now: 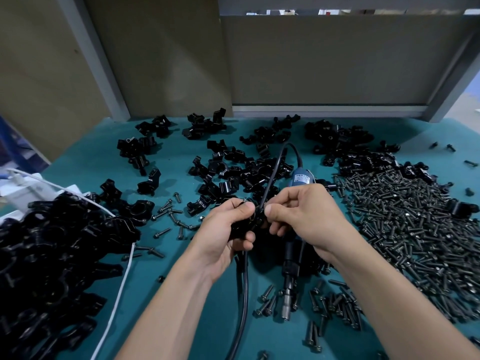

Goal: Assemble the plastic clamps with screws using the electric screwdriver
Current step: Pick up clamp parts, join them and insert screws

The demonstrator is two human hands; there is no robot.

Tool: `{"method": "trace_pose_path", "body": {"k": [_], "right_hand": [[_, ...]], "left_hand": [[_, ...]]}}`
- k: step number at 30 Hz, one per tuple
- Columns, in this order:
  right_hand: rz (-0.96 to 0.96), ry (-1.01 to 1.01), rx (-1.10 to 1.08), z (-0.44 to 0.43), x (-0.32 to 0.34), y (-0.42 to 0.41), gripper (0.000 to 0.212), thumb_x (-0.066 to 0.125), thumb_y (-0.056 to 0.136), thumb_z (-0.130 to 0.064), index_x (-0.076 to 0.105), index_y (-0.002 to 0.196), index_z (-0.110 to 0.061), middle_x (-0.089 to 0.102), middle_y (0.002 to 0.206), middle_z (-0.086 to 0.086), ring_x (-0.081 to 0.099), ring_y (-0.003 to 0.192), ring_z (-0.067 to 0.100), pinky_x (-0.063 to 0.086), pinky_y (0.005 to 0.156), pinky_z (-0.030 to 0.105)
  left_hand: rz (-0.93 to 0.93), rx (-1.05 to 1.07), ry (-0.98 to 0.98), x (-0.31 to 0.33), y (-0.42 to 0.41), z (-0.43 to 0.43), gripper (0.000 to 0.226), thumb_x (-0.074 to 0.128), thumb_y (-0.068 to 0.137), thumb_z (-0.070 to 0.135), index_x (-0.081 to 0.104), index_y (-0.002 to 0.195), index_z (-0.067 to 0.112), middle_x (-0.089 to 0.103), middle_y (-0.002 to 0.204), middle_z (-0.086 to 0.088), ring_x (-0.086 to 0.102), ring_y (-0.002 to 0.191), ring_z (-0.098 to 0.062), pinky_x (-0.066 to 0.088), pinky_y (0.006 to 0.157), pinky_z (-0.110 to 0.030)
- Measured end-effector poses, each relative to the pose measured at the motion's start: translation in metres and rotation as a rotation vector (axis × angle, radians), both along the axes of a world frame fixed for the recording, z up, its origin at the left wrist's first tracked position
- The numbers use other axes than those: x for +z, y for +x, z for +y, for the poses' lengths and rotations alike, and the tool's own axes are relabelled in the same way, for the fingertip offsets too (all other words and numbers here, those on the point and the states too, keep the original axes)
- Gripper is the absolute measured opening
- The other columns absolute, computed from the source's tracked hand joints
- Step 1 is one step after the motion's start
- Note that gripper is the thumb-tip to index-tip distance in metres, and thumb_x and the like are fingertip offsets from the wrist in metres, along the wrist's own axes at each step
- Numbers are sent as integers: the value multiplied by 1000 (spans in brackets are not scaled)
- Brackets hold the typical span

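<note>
My left hand [228,229] grips a black plastic clamp [240,228] above the teal table, thumb on top. My right hand [301,214] meets it from the right, thumb and forefinger pinching at the clamp's top, where a small screw seems to sit; the fingers hide most of it. The electric screwdriver [292,263], blue label at its rear and metal bit pointing toward me, lies on the table under my right hand. Its black cable [242,294] loops past the clamp and runs down between my forearms.
A large heap of black screws [405,229] covers the right side. Loose clamp halves [233,172] lie scattered across the middle and back, and a dense pile of clamps [52,255] fills the left. A white cord [122,284] crosses there. Stray screws [168,214] dot the teal table [181,276].
</note>
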State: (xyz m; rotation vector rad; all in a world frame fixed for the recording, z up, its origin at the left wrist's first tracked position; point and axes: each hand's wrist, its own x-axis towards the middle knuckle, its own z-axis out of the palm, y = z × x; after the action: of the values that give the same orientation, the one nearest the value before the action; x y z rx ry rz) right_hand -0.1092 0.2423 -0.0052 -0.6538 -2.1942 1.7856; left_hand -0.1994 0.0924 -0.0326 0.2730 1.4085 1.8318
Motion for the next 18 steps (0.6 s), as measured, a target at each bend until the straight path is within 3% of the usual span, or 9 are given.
{"method": "trace_pose_path", "body": {"k": [5, 8, 13, 16, 18], "right_hand": [[-63, 87, 65, 1, 2, 1, 15, 77, 91, -8, 70, 78, -5, 73, 64, 11, 69, 54, 25, 52, 50, 25], [-92, 171, 76, -2, 3, 0, 20, 77, 93, -18, 68, 77, -10, 74, 63, 8, 68, 52, 25, 48, 47, 23], [-170, 376, 34, -6, 8, -4, 33, 73, 94, -37, 64, 70, -18, 70, 54, -1, 59, 42, 6, 44, 46, 17], [-178, 499, 20, -7, 11, -5, 38, 76, 90, -45, 62, 67, -18, 69, 60, 4, 52, 44, 6, 44, 47, 23], [-129, 476, 32, -9, 11, -5, 38, 78, 88, -45, 63, 67, -17, 68, 62, 6, 49, 45, 6, 41, 46, 21]], "left_hand": [[4, 13, 10, 1, 1, -2, 5, 66, 87, 14, 66, 84, 17, 64, 79, -9, 50, 48, -14, 40, 38, -19], [16, 32, 19, 1, 4, -1, 23, 60, 95, 8, 72, 78, 18, 66, 75, -7, 50, 47, -14, 41, 38, -19], [16, 121, 51, 2, 11, 3, 28, 57, 93, 5, 73, 75, 18, 67, 75, -9, 50, 44, -15, 42, 36, -21], [19, 161, 46, 4, 10, 3, 28, 57, 91, 6, 73, 72, 19, 65, 75, -10, 49, 43, -15, 41, 36, -21], [4, 160, 45, 5, 8, 2, 20, 55, 90, 8, 69, 77, 15, 64, 77, -12, 47, 43, -15, 38, 35, -20]]}}
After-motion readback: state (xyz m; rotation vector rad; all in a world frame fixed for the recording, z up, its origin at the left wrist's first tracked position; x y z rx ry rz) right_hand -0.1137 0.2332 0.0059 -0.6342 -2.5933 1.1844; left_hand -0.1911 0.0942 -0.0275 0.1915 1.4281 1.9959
